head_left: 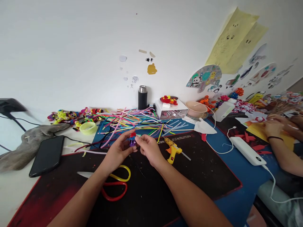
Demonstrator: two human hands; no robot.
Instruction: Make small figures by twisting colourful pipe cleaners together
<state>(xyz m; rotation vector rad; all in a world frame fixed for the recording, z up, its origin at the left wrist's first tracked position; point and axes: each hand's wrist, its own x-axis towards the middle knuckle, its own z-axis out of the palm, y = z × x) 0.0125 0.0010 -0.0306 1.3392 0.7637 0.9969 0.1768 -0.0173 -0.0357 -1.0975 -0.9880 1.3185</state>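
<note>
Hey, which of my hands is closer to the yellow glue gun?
Your right. The right hand is just left of the yellow glue gun, with a gap between them; the left hand is farther left, on the far side of the right hand.

The location is a craft workshop. Indicators: a worktable with a dark mat (201,176), loose pipe cleaners (127,121), a yellow glue gun (174,151) and scissors (118,183). Small fuzzy figures (63,116) lie at the left; a second person (281,132) sits along the same table. Stickers (204,77) mark the wall.
</note>
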